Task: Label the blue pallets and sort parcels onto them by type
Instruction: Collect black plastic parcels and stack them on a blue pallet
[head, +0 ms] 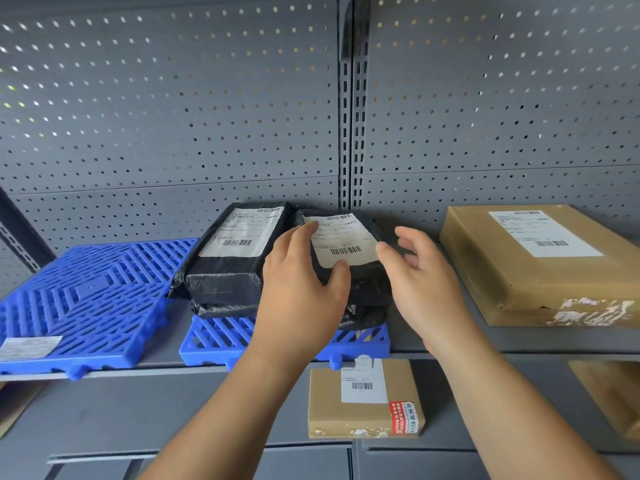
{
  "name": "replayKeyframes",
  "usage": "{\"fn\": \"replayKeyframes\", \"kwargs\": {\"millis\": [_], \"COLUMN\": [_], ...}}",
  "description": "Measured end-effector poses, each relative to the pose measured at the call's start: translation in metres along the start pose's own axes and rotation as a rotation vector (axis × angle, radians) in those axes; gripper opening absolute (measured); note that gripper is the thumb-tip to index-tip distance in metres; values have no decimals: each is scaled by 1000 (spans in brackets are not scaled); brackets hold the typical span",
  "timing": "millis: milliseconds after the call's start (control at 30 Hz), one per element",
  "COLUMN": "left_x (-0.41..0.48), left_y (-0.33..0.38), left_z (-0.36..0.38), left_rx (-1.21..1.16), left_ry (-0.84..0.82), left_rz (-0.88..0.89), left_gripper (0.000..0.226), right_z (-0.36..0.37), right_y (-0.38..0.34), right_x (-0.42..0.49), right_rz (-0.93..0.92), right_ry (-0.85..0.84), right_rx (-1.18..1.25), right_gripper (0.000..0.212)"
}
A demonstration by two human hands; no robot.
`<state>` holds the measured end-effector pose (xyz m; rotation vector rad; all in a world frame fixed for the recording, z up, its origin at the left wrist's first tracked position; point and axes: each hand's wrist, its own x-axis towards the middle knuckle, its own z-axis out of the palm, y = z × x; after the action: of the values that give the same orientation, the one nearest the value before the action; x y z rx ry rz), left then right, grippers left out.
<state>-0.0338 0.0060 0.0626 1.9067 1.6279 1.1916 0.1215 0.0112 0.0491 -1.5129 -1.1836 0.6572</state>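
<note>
Head view: a grey shelf point(159, 351) backed by perforated grey panel point(173, 116) carries two blue pallets side by side. The left pallet point(86, 299) bears no parcels and has a white label point(31, 348) stuck at its front left corner. The middle pallet point(221, 344) holds black-wrapped parcels in two low stacks that touch each other. On the left stack, the top parcel point(225, 271) lies with its shipping label face up on a flatter black one point(225, 310).

The left hand point(301, 282) rests on the right stack's top parcel point(363, 282). Its fingers lie along the left edge of that parcel's white label and its thumb sits at the label's near edge. The grip is apart and spread, not closed round the parcel.

The right hand point(419, 271) is at the same parcel's right side, fingers loosely bent, grip apart and holding nothing. I cannot tell whether its thumb touches the wrap.

A large brown carton point(540, 271) lies directly on the shelf to the right, apart from the pallets. On the lower shelf a small brown carton point(346, 414) carries a red sticker point(403, 417).
</note>
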Motion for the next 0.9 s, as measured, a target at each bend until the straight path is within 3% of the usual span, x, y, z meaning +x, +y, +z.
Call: {"fn": "replayKeyframes", "kwargs": {"millis": [200, 500, 900], "left_x": [-2, -10, -60], "left_y": [-2, -7, 17], "left_z": [-10, -24, 13], "left_rx": [14, 120, 75], "left_ry": [-13, -88, -283], "left_rz": [114, 334, 614], "left_gripper": [59, 52, 56], "right_z": [-6, -11, -60], "right_y": [-13, -23, -1], "right_x": [-22, -74, -160], "right_rz": [-51, -79, 142], "right_ry": [56, 268, 461], "right_rx": [-131, -393, -567], "right_gripper": [50, 53, 53]}}
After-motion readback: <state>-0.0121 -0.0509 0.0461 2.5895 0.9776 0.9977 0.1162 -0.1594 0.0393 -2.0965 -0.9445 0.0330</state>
